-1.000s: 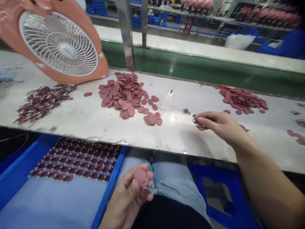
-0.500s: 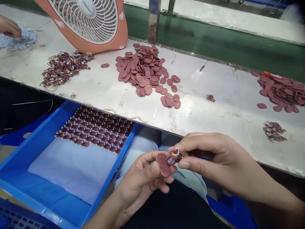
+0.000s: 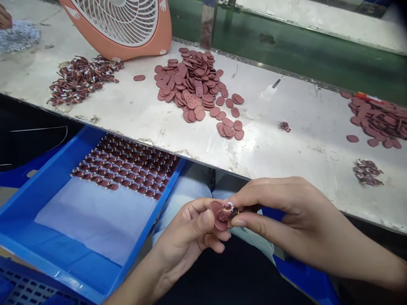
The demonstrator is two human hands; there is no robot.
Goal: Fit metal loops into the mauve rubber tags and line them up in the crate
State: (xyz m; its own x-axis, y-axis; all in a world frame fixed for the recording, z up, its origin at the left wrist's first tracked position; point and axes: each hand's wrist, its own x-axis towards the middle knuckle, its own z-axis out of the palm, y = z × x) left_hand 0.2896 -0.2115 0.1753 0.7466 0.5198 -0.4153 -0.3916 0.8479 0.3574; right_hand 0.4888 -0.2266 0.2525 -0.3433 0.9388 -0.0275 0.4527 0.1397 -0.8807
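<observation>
Fingers of the left hand (image 3: pixel 187 237) gripping a reddish-brown oval disc (image 3: pixel 214 208), taken as clock centre. Right hand (image 3: pixel 284 212), at 3 o'clock, pinching a small brown part (image 3: pixel 227 206) at the disc's face. On the table (image 3: pixel 143 112): disc pile (image 3: pixel 190 82), 12 o'clock; parts heap (image 3: pixel 84 80), between 10 and 11. Blue tray (image 3: pixel 60 252) with rows of pieces (image 3: pixel 124 165), 9 o'clock.

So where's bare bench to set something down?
Mostly bare bench: between the small clump and larger clump, and between the dark heap and central disc pile, nearer than the lone disc. Crowded: the right disc pile and between left hand and right hand, around the held disc.
</observation>
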